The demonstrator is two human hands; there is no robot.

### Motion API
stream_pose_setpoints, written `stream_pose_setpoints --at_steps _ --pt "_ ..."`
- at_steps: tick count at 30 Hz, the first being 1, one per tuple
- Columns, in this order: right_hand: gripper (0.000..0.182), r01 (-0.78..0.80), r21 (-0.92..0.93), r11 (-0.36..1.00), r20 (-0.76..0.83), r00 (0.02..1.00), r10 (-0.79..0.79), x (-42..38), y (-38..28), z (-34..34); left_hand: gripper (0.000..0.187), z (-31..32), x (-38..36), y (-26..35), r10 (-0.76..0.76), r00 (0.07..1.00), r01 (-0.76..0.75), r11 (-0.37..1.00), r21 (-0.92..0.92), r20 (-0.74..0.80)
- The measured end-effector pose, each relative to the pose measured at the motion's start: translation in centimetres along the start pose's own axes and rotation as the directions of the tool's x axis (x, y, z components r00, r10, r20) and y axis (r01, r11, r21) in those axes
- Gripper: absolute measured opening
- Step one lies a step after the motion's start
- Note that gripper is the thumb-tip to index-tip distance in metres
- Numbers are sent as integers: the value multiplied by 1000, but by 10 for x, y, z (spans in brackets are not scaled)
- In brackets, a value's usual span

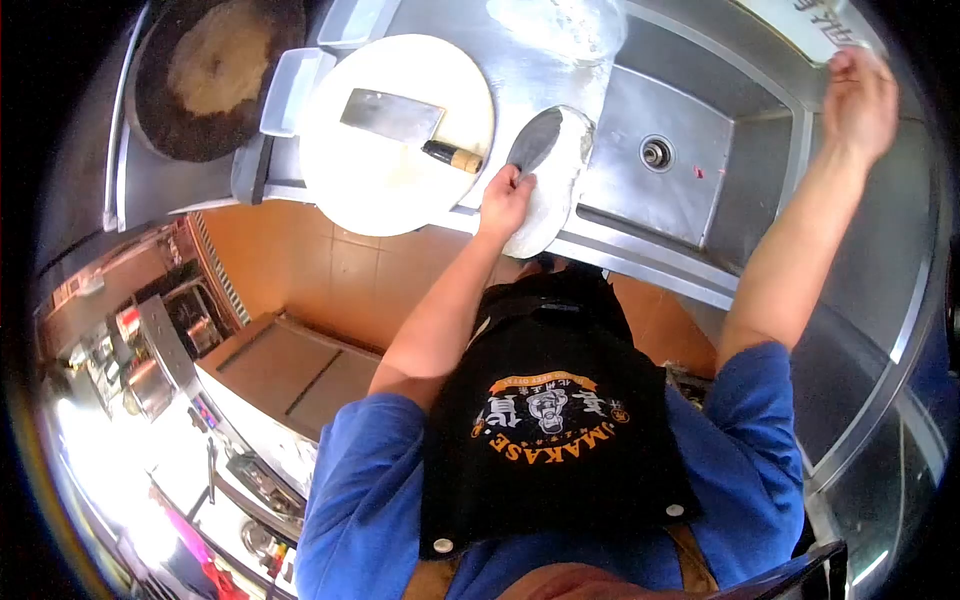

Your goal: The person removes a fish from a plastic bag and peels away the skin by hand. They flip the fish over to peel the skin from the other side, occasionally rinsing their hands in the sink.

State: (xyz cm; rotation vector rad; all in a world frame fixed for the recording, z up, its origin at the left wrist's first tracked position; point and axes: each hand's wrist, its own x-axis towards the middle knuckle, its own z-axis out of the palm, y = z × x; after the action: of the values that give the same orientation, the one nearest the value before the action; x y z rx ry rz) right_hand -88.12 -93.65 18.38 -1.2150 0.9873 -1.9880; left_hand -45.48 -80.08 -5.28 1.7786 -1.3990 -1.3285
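My left hand (505, 203) is closed on the near edge of a shiny oval plate (550, 190), grey and whitish, which overlaps the counter's front edge. To its left, a cleaver (393, 115) with a black and tan handle lies flat on a round white cutting board (400, 200). My right hand (860, 105) is raised at the upper right, beyond the sink, near a white panel (790, 25) with dark characters. Its fingers look bent but are blurred, so whether they hold anything is unclear.
A steel sink (655, 190) with a round drain and small red bits lies between my hands. At the upper left are a dark wok (160, 110) with brown residue and a clear plastic container (296, 92). Shelves with kitchen items stand at the lower left.
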Motion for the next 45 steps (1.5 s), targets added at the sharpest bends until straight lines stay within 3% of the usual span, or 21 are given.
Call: stream_pose_setpoints --at_steps 3,4,5,6,7,9,11,13,17,23,26,28,30,32,33,37,39,40,42,43,45 --pt "12 231 17 973 -294 931 -216 2 27 72 28 0 5 -6 -69 997 71 993 -91 23" --pt "15 -26 -619 785 -336 912 -235 -19 57 97 28 -1 6 -1 -79 997 79 992 -94 3" --pt "26 26 -956 291 38 999 35 -30 125 82 25 -3 5 7 -123 992 122 988 -90 -9" --pt "37 143 -891 431 194 978 75 -52 252 70 22 -2 0 11 -168 986 166 982 -86 -15" --pt "41 37 -918 396 250 828 503 -113 240 98 22 1 -4 9 -171 985 169 982 -85 -19" --pt "33 184 -790 584 405 872 273 -179 224 115 17 8 5 6 -98 992 84 983 -164 -84" --pt "34 -89 -745 662 437 685 583 -222 167 126 19 8 -1 -5 -121 991 111 983 -147 -62" --pt "33 270 -680 682 630 691 355 -261 150 108 25 8 9 -8 -134 991 128 980 -150 -31" --pt "26 307 -705 640 640 665 385 -283 159 89 29 7 0 16 -74 996 78 990 114 -43" --pt "7 627 -506 592 862 343 374 -262 193 90 23 31 -17 14 309 935 -154 795 586 -173" --pt "15 471 -786 400 611 493 620 -211 236 68 20 28 -21 8 347 927 -204 780 591 -139" --pt "26 17 -924 381 193 882 429 -141 248 18 20 23 -22 6 341 928 -204 804 558 -152" --pt "21 -14 -955 295 47 979 198 -72 232 -29 21 19 -23 10 266 950 -158 860 485 -163" --pt "27 -310 -538 784 -171 951 258 -17 178 -29 23 16 -16 18 191 966 -109 913 392 -175" --pt "20 -416 -416 808 -303 902 308 -2 129 -5 25 12 -15 20 81 989 -35 946 323 -128" --pt "7 107 -133 985 -239 961 -137 5 61 65 29 3 -5 13 -91 996 94 983 158 -25" --pt "10 69 -613 787 -238 934 -267 -17 101 77 30 0 1 18 -126 992 125 982 140 -2" --pt "16 -84 -721 688 -85 996 33 -46 151 78 30 0 -2 18 -166 986 162 979 123 27" --pt "27 40 -940 338 255 742 621 -104 249 83 29 -1 -4 17 -188 981 182 977 108 51" --pt "18 201 -944 261 314 790 526 -143 242 94 29 -3 2 19 -198 978 191 977 91 72" --pt "15 39 -819 573 381 783 491 -212 195 111 29 -5 8 14 -232 968 226 972 71 98"
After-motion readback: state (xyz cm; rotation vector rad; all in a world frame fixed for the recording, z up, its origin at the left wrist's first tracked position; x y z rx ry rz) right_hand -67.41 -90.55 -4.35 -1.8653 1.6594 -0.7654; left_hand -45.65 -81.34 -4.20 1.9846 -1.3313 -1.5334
